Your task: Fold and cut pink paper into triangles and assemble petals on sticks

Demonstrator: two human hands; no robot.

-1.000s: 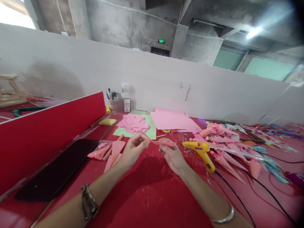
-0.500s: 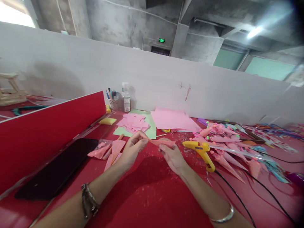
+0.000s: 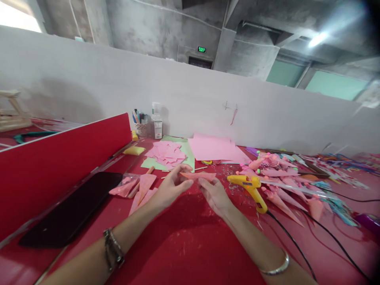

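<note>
Holding pink paper piece (image 3: pixel 198 175) mid-scene, above red table (image 3: pixel 190 249); pinching it with right hand (image 3: pixel 216 196), narrow at thumb and fingertips. Curling left hand (image 3: pixel 172 188) around its left end, can't tell if gripping or only touching. Can see yellow glue gun (image 3: pixel 251 189) just right of right hand, with pink cones (image 3: pixel 283 198) heaped beyond it to the right. Also see cut pink pieces (image 3: pixel 146 185) left of left hand, and, on far side, pink scraps (image 3: pixel 168 152) piled on green sheet (image 3: pixel 189 152), left of big pink sheets (image 3: pixel 212 148)
</note>
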